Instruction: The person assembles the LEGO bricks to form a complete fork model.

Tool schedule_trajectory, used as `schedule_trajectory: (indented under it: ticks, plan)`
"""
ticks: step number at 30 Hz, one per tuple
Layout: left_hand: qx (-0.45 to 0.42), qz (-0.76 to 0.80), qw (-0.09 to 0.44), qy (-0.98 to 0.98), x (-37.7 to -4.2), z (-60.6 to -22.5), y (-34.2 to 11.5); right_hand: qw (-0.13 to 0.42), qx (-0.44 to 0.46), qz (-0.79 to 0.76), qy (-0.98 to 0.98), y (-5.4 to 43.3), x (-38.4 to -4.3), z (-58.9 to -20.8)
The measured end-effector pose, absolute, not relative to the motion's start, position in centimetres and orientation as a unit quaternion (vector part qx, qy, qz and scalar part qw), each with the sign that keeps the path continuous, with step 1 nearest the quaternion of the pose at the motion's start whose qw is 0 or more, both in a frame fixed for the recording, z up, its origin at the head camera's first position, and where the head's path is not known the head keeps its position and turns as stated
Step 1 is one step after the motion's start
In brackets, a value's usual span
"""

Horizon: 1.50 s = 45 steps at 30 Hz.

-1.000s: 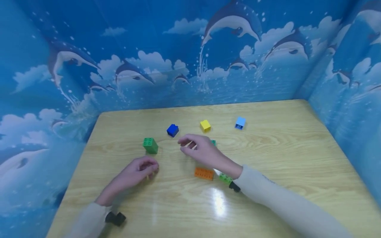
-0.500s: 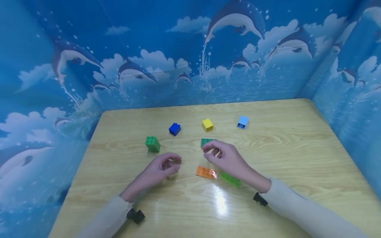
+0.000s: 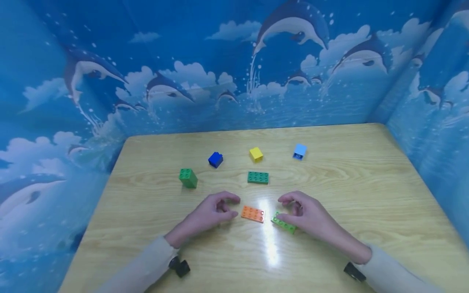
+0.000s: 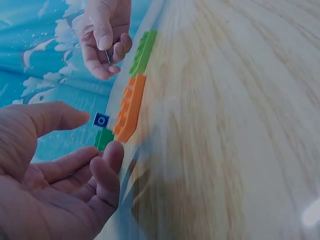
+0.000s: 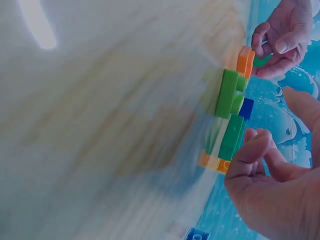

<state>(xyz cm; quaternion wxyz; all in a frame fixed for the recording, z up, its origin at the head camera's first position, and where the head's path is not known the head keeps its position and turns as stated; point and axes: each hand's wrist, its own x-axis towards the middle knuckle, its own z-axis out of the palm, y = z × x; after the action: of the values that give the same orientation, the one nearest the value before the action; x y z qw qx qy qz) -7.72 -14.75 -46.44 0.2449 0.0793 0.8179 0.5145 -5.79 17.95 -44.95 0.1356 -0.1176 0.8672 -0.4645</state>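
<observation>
My left hand [image 3: 209, 211] hovers just left of a flat orange building brick [image 3: 253, 214]. Its thumb and fingers are loosely bent with a gap between them, and they hold nothing, as the left wrist view also shows. Over the right end of a narrow light-green brick [image 3: 283, 224] is my right hand [image 3: 309, 213], its thumb and fingers apart and nothing between them. Part of that green brick is hidden behind the hand. Behind the orange brick lies a flat dark-green brick [image 3: 258, 177], studs up.
A tall green brick [image 3: 188, 178] stands at the left. Farther back lie a dark-blue brick [image 3: 215, 159], a yellow brick [image 3: 256, 154] and a light-blue brick [image 3: 299, 151] on the wooden table [image 3: 351, 162]. A dolphin-print curtain [image 3: 205, 97] surrounds the table's back and sides.
My left hand has moved right, from near the tall green brick to beside the orange one. My right hand has moved right and nearer, uncovering the dark-green brick. The bricks stay put.
</observation>
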Motion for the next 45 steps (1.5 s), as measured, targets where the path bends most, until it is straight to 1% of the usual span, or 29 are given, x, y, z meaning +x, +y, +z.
schedule_trajectory:
  ticks: [10,14,18,26,33,41,45]
  plan:
    - [0.133,0.440,0.214,0.862,-7.5,-46.7,-12.5,0.130,-0.153,-0.379,0.903,19.5,-4.4,-45.9]
    - [0.170,0.409,0.191,0.876,-7.4,-47.1,-12.0,0.123,-0.167,-0.369,0.906,19.7,-4.1,-46.1]
    - [0.183,0.383,0.174,0.889,-7.3,-47.2,-11.7,0.130,-0.177,-0.369,0.903,19.6,-4.1,-46.1]
    - [0.192,0.364,0.156,0.898,-7.1,-47.2,-11.2,0.126,-0.194,-0.362,0.903,19.8,-4.3,-46.3]
    - [0.185,0.369,0.150,0.898,-7.2,-47.2,-11.7,0.127,-0.210,-0.347,0.905,20.1,-5.5,-46.1]
    - [0.163,0.356,0.146,0.909,-7.5,-47.2,-11.4,0.166,-0.200,-0.352,0.899,19.6,-7.5,-45.7]
    - [0.146,0.359,0.169,0.906,-8.0,-47.0,-11.4,0.174,-0.203,-0.356,0.895,19.2,-8.4,-45.7]
